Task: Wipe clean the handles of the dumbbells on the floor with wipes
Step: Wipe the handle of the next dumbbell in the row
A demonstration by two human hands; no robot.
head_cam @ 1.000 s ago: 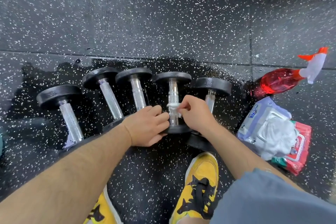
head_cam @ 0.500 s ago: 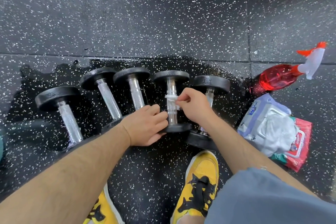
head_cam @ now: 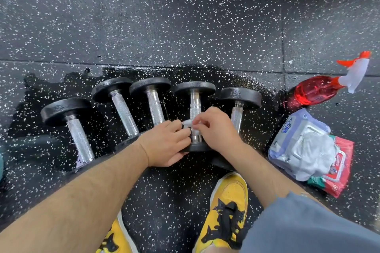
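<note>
White wipe [head_cam: 188, 123] pinched in right hand [head_cam: 218, 128] on knurled steel dumbbell handle [head_cam: 195, 107], left hand [head_cam: 164, 144] gripping black head [head_cam: 198, 147]; wet speckled floor [head_cam: 181, 183], may slip.

My right hand [head_cam: 218, 129] slides the wipe [head_cam: 187, 123] up the handle [head_cam: 195, 107] of the fourth dumbbell [head_cam: 195, 88], then back down toward me, where it seems to touch my left fingers [head_cam: 179, 132].
</note>
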